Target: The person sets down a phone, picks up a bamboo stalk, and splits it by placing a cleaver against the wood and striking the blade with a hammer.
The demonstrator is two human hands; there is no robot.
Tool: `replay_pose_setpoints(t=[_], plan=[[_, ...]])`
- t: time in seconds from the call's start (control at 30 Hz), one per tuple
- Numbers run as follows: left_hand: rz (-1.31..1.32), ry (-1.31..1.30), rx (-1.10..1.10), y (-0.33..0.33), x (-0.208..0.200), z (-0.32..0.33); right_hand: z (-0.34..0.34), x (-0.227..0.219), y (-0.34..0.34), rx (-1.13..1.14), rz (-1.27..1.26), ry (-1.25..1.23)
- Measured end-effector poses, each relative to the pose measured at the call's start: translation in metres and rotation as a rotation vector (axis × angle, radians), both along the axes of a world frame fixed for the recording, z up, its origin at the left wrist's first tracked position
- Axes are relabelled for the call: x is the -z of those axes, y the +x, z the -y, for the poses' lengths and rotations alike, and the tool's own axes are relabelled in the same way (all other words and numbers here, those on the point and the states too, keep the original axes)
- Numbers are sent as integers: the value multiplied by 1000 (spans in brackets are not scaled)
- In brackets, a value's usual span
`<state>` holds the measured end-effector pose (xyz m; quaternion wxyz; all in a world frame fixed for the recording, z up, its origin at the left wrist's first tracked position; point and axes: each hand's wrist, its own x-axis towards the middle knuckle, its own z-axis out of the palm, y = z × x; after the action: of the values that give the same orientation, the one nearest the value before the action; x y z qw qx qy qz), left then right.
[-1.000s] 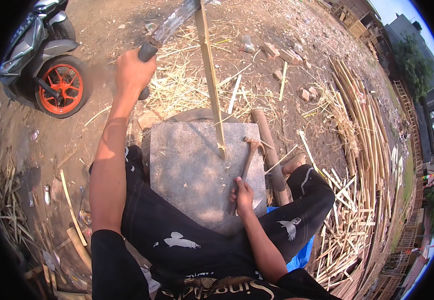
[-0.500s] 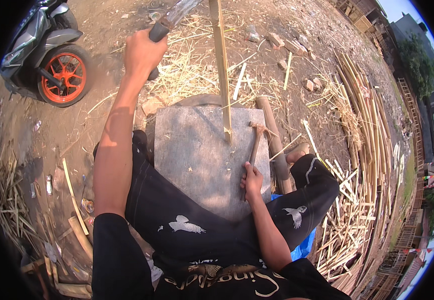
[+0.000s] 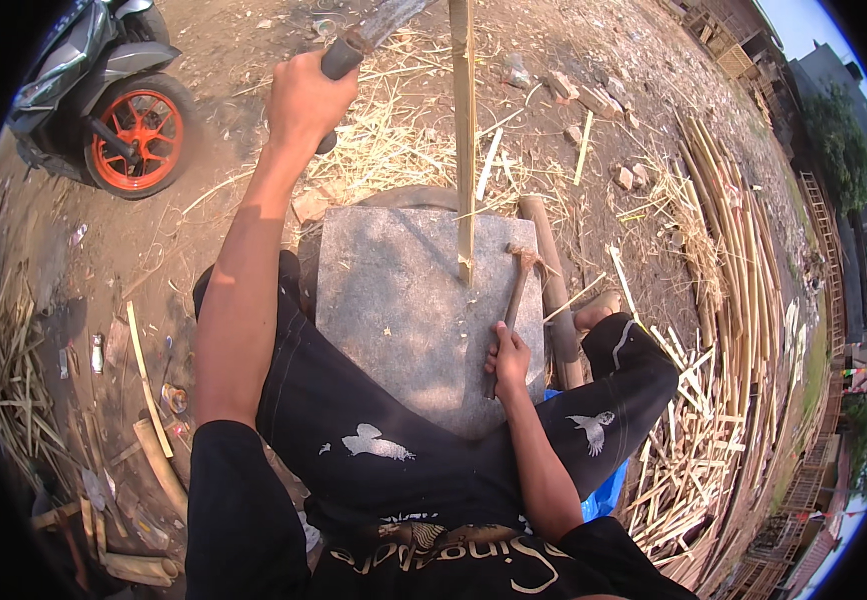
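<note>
My left hand (image 3: 314,100) is wrapped round the black handle of a machete (image 3: 386,22). Its blade points up and right, out of the top edge, toward the top of a split bamboo strip (image 3: 465,150). The strip stands nearly upright on a grey flat board (image 3: 394,320) between my legs; its upper end is out of view, so whether the blade touches it cannot be told. Closed round a hammer's wooden handle is my right hand (image 3: 509,360). The hammer (image 3: 520,285) lies along the board's right side, head pointing away from me.
Behind the board lie bamboo shavings (image 3: 394,145). A thick bamboo pole (image 3: 551,280) runs along its right edge. Long poles (image 3: 744,260) and split strips (image 3: 689,440) are heaped at right. A motorbike's orange wheel (image 3: 137,140) is at far left, broken bricks (image 3: 599,100) beyond.
The view has shifted slightly. My left hand and the machete have moved a little to the right, and the bamboo strip's upper part has swung right, more upright. The hammer stays in my right hand.
</note>
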<state>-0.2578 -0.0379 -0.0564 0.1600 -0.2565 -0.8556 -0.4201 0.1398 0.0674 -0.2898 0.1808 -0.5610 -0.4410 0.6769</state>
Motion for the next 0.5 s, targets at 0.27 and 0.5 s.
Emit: replay_pose_setpoints(t=[0.27, 0.5], plan=[[-64, -34, -4, 6, -5, -3, 1, -3, 0, 0, 15, 3], [-216, -124, -41, 18, -36, 4, -12, -13, 7, -53, 19, 13]])
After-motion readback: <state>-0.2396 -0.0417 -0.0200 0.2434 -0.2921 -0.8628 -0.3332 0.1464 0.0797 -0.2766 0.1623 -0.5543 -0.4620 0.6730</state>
